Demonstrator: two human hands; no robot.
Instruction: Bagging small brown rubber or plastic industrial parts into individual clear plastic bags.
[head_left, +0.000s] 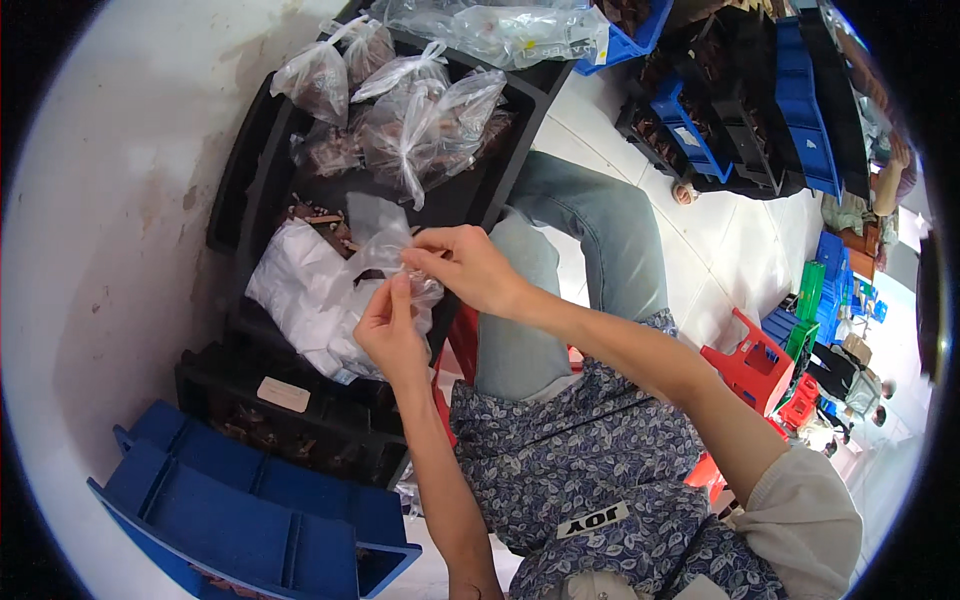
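Observation:
My left hand [390, 335] and my right hand [465, 265] both pinch the top of a small clear plastic bag [385, 245] held between them, over a black tray [470, 200]. Small brown parts show inside the bag near my fingers. Behind it in the tray lie several tied clear bags of brown parts [420, 125]. A heap of white plastic bags [300, 290] lies just left of my left hand.
Blue bins [240, 500] stand at the lower left, with black crates [300, 420] beside them. More blue and black bins [760, 110] are stacked at the upper right. Red stools [750, 365] stand to my right. Another person [885, 180] is at the far right.

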